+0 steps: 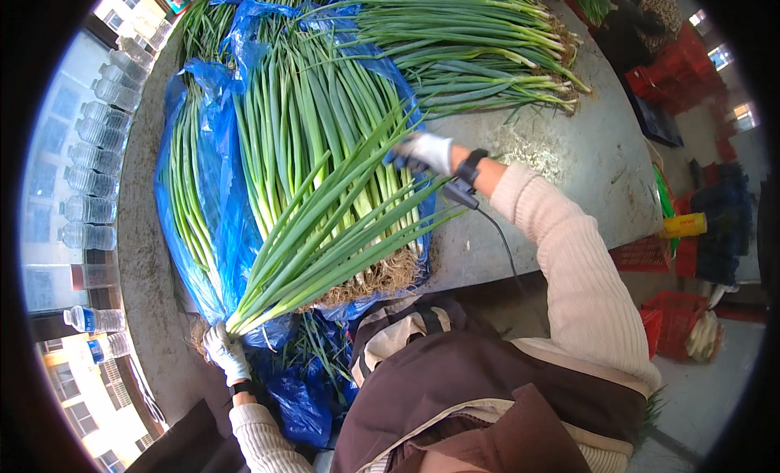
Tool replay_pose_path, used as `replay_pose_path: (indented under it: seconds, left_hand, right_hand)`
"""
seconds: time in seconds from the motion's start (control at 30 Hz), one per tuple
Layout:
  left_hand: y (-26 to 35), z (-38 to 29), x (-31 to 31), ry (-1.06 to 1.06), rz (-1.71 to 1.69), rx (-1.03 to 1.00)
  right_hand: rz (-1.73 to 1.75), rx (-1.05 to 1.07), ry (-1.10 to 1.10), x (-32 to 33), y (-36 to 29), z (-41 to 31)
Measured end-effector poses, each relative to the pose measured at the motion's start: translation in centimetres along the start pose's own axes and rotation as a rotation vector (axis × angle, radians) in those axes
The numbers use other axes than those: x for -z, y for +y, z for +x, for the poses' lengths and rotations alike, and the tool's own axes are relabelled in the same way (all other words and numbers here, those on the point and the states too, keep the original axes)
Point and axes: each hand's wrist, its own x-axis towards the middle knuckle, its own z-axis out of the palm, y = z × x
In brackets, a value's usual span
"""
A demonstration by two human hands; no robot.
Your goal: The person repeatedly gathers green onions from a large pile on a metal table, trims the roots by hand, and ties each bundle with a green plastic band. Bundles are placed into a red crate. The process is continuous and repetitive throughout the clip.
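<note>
My left hand (225, 351), in a white glove, grips a bunch of green onions (311, 253) near its root end. Roots stick out on the far side of that fist, and the leaves fan up and to the right. My right hand (420, 151), gloved in white and grey-blue, is blurred beside the upper leaves of the bunch; whether its fingers hold anything is unclear. Under the bunch lies a large pile of green onions (304, 113) on blue plastic sheeting (213, 125), its brown roots (378, 275) facing me.
More green onions (481, 40) lie crosswise at the back of the metal table (591, 156). Clear plastic bottles (91, 180) line the window side at left. A cable (503, 235) hangs from my right wrist. Red crates (676, 327) and a person (646, 22) are at right.
</note>
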Motion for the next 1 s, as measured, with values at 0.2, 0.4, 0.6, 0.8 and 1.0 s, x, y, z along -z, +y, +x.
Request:
replay_pose_path:
  seconds: [0.2, 0.4, 0.6, 0.8, 1.0]
  left_hand:
    - [0.2, 0.0, -0.1, 0.07, -0.008, -0.031]
    - [0.5, 0.3, -0.1, 0.117, 0.036, -0.057]
    - [0.5, 0.2, -0.2, 0.105, 0.029, -0.016]
    - [0.0, -0.4, -0.6, 0.065, 0.043, 0.007]
    - [-0.3, -0.5, -1.0, 0.084, 0.053, -0.003]
  right_hand:
    - [0.003, 0.498, 0.796, 13.8, -9.1, -3.7]
    - [-0.898, 0.665, 0.031, 4.5, -13.7, 1.3]
    - [-1.196, 0.606, -0.3, -2.5, -11.1, 5.4]
    - [-1.166, 0.804, -0.211, -2.8, -8.7, 5.1]
    - [-1.139, 0.735, -0.178, -2.0, -9.7, 4.3]
